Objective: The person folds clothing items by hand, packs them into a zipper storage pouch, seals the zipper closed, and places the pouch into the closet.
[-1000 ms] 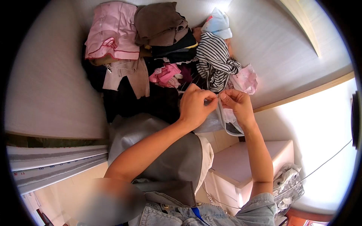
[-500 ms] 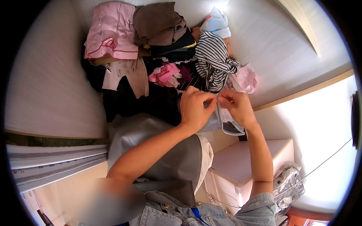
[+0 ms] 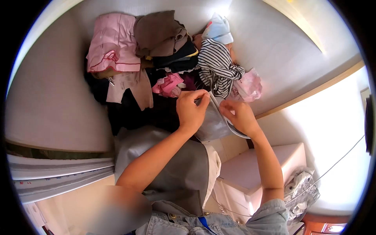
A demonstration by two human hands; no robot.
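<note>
A grey sheet-like piece with a pale trimmed edge (image 3: 211, 124), perhaps a storage bag's flap, hangs between my hands. My left hand (image 3: 192, 111) is closed in a pinch at the top of that edge. Just to the right, my right hand (image 3: 241, 116) has its fingers curled together beside the same trim; whether it grips the trim I cannot tell. Behind my hands lie a black-and-white striped garment (image 3: 215, 64), a crumpled pink cloth (image 3: 168, 85) and black clothing (image 3: 160, 113). A larger grey cover (image 3: 176, 164) with a cream edge spreads beneath my left forearm.
Folded pink (image 3: 114, 43) and brown (image 3: 160, 33) clothes are stacked at the back of the pale-walled compartment. A light blue bundle (image 3: 218, 29) and a pink plastic bag (image 3: 250, 85) sit at the right. A pale cabinet (image 3: 262, 164) stands below; white-grey panels (image 3: 58, 172) are at left.
My left hand has moved slightly left, and the gap between my hands has widened. The grey piece's pale edge now shows between them. The view has shifted a little.
</note>
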